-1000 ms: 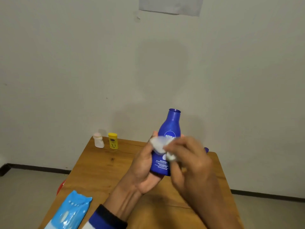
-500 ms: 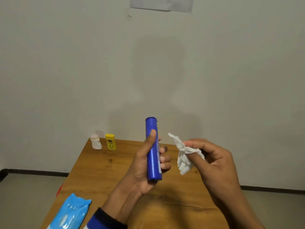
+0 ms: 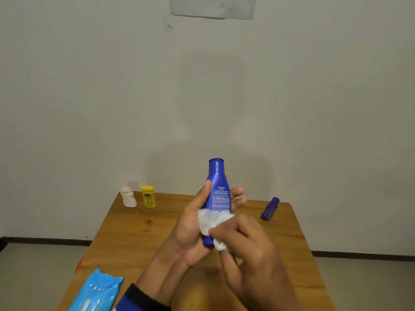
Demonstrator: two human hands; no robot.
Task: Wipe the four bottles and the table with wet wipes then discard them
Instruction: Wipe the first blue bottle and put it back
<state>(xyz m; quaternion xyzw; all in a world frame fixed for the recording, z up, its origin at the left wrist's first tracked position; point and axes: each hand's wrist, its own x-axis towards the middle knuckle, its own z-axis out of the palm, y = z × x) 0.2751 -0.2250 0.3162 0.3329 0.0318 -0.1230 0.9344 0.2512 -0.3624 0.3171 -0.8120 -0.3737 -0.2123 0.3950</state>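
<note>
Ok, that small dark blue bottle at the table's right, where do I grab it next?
Take the small dark blue bottle across its wider lower body, coming from above with the right hand. It stands leaning, cap up and narrow, apart from everything, so its sides look free for the fingers.

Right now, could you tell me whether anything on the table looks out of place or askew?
Yes: the small dark blue bottle near the table's far right corner leans over, while the white bottle and yellow bottle at far left stand upright. No spill is visible.
</note>
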